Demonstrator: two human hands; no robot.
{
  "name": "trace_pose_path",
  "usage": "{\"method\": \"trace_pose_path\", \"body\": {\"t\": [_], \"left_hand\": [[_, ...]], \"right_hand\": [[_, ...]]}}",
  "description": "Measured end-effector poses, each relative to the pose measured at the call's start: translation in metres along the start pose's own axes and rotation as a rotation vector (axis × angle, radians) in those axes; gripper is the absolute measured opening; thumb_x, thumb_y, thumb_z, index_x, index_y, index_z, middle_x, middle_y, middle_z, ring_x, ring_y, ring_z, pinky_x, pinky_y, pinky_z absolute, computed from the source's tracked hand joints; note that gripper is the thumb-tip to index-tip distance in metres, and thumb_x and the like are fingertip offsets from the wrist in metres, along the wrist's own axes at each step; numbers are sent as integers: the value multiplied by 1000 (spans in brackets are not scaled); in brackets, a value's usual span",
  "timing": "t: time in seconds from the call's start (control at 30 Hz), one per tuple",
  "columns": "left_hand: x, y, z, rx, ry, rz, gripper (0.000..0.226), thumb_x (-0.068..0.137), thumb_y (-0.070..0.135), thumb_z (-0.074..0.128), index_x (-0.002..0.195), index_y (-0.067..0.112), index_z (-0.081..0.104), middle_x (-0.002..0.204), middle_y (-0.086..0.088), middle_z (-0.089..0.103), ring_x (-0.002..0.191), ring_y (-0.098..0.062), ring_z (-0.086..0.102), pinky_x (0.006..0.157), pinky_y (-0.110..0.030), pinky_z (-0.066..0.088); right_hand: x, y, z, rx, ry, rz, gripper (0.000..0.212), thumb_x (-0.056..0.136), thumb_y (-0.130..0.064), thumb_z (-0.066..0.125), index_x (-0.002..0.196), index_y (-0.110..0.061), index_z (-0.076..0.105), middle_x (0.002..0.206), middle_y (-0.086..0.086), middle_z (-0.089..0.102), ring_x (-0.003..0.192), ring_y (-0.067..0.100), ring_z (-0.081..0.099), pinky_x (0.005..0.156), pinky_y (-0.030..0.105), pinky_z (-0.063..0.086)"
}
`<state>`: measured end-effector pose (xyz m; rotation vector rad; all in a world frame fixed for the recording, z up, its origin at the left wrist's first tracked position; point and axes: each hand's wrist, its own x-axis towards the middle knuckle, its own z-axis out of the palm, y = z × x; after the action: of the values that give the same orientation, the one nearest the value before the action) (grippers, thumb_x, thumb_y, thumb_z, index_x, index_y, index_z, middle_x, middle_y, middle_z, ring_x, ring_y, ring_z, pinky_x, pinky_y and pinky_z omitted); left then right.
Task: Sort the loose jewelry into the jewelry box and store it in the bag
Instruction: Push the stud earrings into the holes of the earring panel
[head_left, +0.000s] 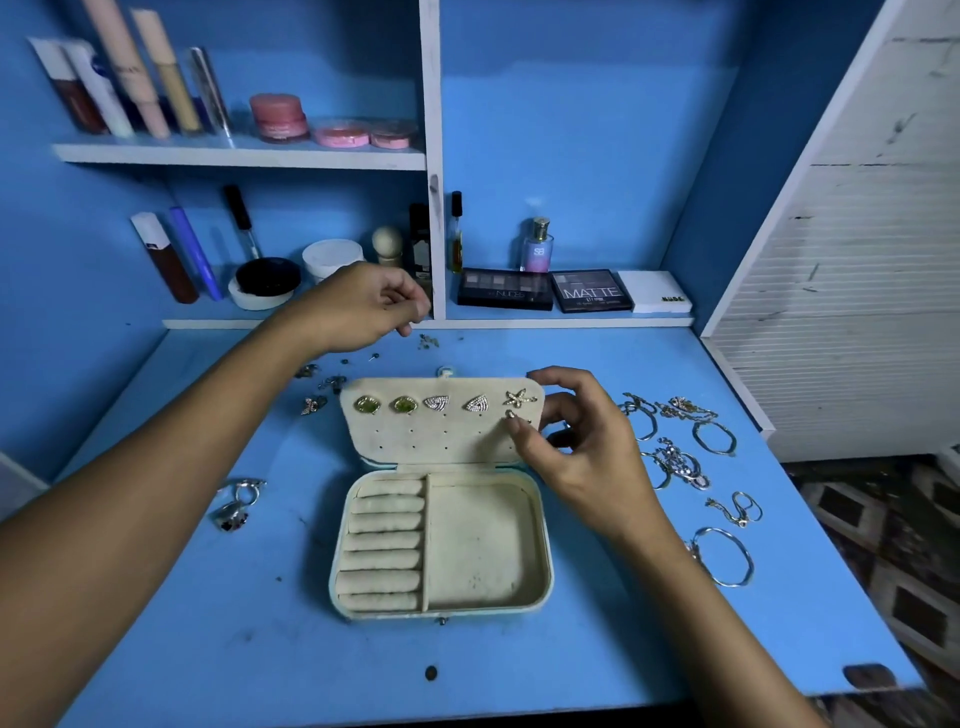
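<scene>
Forearms fill the near corners, jewelry box (441, 540) sits mid tabletop (260, 644), lid back, tray bare. Left to right: rings (236, 501) near left edge; loose studs (317, 387) off lid's left corner; left hand (363, 306) raised behind the lid, fingers curled to a pinch, can't tell if anything's in it. Lid panel (441, 421) carries five earrings on top row. Right hand (576, 441) at lid's right corner, thumb and fingers around the edge, thumb tip at a small stud (510, 414) under the star earring (519, 398). Chains and bangles (675, 441) piled right of it. Handling guess: studs light, tiny, slippery, posts bend – pinch the face, brace the soft lid from behind. Chains likely tangle. Bag not in view. Cosmetics on shelf (519, 322) behind, out of the way
</scene>
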<state>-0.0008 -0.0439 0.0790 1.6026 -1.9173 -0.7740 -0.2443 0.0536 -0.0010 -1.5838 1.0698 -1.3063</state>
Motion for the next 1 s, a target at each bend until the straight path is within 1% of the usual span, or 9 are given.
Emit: {"method": "trace_pose_path", "body": {"t": [0.1,0.17,0.33,0.4,0.47,0.57,0.73,0.9,1.0], "left_hand": [[-12,7,3,-17,-29,3,10,96,28,62,96,20,68,79,7,71,73,0,65,70,-21,46],[-19,13,6,-34,-62,15,9,96,26,62,95,19,67,78,6,71,68,5,62,65,-14,44],[-35,21,17,-52,-143,46,9,95,25,63,97,18,68,80,7,72,76,2,65,66,-16,47],[-41,23,21,-75,-176,60,8,95,23,63,96,17,68,78,10,72,75,1,66,67,-17,47],[-45,25,25,-77,-200,81,8,95,21,63,97,15,68,81,5,73,77,-3,67,69,-23,47],[-52,27,31,-87,-242,95,6,95,17,63,95,14,68,81,7,72,76,-3,67,65,-15,48],[-61,27,42,-62,-325,108,4,92,19,66,95,19,69,88,4,73,82,-9,70,79,-19,52],[-70,34,48,5,-393,147,3,91,24,68,92,24,71,82,6,73,76,-2,67,70,-11,48],[-71,34,50,22,-425,173,3,90,25,69,91,27,71,84,11,73,78,0,66,74,-13,49]], "right_hand": [[-14,4,-3,-102,28,-68,34,81,-30,78,110,-30,60,87,-4,69,73,20,64,68,27,51],[-22,7,-5,-228,56,-162,33,81,-35,75,109,-22,64,92,-10,71,73,14,67,68,22,52],[-32,16,-7,-412,105,-384,30,82,-28,73,104,-8,72,96,-6,73,82,7,69,75,12,51],[-33,21,-9,-446,103,-449,28,83,-25,72,101,-4,73,98,-1,74,83,11,69,79,15,52],[-33,25,-11,-469,86,-503,24,83,-21,72,97,-2,74,101,3,75,89,13,70,82,24,55],[-33,28,-13,-465,81,-522,20,81,-16,71,95,-2,75,102,4,74,95,11,69,84,28,56],[-37,30,-13,-455,41,-489,22,78,-16,72,96,-4,75,105,3,73,97,12,69,87,24,53],[-39,30,-15,-428,17,-443,24,80,-22,74,98,-6,76,105,1,73,99,11,69,88,24,52],[-39,31,-16,-417,13,-417,24,80,-22,75,99,-7,76,106,1,73,100,9,68,88,24,53]]}}
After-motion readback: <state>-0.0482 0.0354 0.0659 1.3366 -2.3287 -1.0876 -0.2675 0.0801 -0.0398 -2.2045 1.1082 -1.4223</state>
